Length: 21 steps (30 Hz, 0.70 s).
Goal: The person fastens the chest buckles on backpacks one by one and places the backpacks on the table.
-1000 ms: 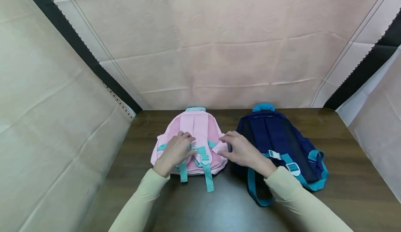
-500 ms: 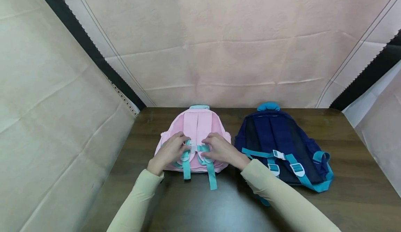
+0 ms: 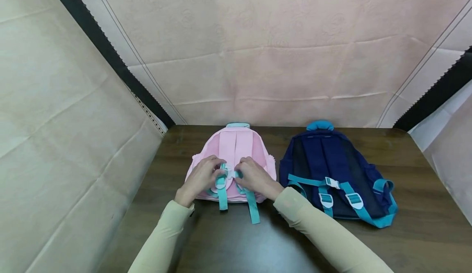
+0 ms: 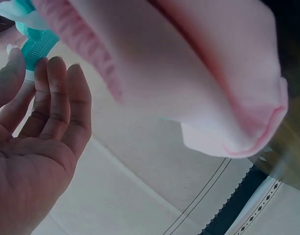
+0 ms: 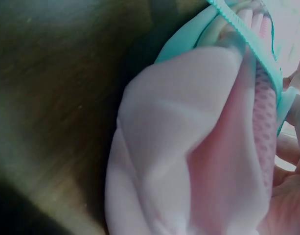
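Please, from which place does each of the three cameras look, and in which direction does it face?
Head: worn on the head, looking forward and down at the table; shows both cream sleeves, the left hand and right hand at the chest clip of the pink backpack, beside the navy backpack.
Left wrist: on the left wrist, looking along the palm; shows that hand's fingers below the pink fabric.
Right wrist: on the right wrist, very close to the pink backpack's side and teal strap; fingers at the right edge.
Shared: all three see the pink backpack.
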Available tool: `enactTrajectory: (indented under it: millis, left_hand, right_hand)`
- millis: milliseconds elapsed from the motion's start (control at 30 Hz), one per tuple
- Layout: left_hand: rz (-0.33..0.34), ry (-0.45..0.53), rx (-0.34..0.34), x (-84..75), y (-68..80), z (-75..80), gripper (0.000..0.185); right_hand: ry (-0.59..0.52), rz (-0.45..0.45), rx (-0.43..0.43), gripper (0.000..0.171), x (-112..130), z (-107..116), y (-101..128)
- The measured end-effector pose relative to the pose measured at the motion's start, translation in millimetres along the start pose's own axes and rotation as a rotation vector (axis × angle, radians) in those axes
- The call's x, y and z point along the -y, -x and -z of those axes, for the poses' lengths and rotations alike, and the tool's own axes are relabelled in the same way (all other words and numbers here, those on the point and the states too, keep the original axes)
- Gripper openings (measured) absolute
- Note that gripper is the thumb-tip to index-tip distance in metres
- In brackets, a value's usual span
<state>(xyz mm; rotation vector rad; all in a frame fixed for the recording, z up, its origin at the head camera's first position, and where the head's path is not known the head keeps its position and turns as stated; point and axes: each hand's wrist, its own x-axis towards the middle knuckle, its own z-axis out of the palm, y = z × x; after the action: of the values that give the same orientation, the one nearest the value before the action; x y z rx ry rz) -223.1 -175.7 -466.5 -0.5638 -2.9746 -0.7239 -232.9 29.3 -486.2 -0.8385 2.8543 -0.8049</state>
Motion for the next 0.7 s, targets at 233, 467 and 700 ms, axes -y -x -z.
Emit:
enactTrajectory:
  millis: [233, 467, 700]
  left_hand:
    - [-0.009, 0.024, -0.033, 4.5, 1.4, -0.8, 0.028]
    - [-0.007, 0.072, -0.055, 7.5, 3.3, -1.2, 0.026]
    - [-0.002, 0.079, -0.053, 8.4, 2.3, -2.9, 0.024]
  right_hand:
    - [-0.077, 0.015, -0.053, 0.027, -8.3, 4.3, 3.7]
    - [-0.11, 0.005, -0.082, 0.028, -10.3, 9.7, 8.1]
    - [-0.103, 0.013, -0.137, 0.026, -11.7, 12.7, 8.7]
